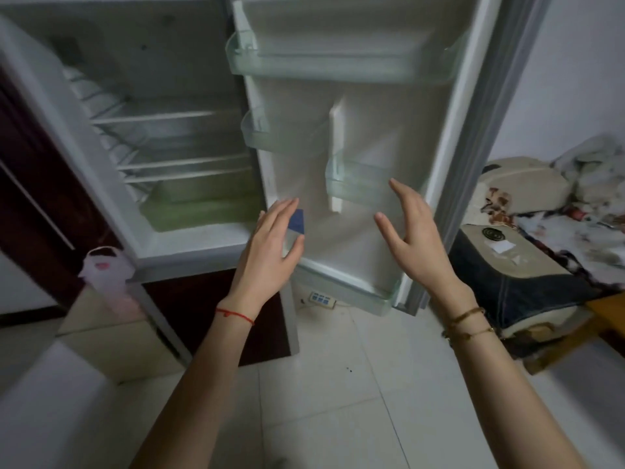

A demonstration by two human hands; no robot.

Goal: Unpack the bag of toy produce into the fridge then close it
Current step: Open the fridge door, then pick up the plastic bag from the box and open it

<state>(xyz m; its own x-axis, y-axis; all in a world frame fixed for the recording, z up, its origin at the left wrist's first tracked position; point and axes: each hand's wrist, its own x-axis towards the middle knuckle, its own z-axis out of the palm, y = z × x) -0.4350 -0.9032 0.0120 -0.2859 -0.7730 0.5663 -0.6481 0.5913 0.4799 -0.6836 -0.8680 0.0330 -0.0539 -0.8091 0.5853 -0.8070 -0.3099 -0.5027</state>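
At the far left, a small pink and white bag (103, 269) hangs beside the fridge (142, 137), whose compartment stands open, showing wire shelves and a green crisper drawer (199, 211) at the bottom. No writing can be read anywhere. Right of it, the fridge door (355, 130) is swung wide, its clear door bins (338, 59) visible. Near the door's lower part, the left hand (270, 245), a red string on its wrist, reaches forward with straight, spread fingers, holding nothing. The right hand (412, 231), bracelets on its wrist, is likewise wide and relaxed. Farther right sits a cluttered sofa (541, 231).
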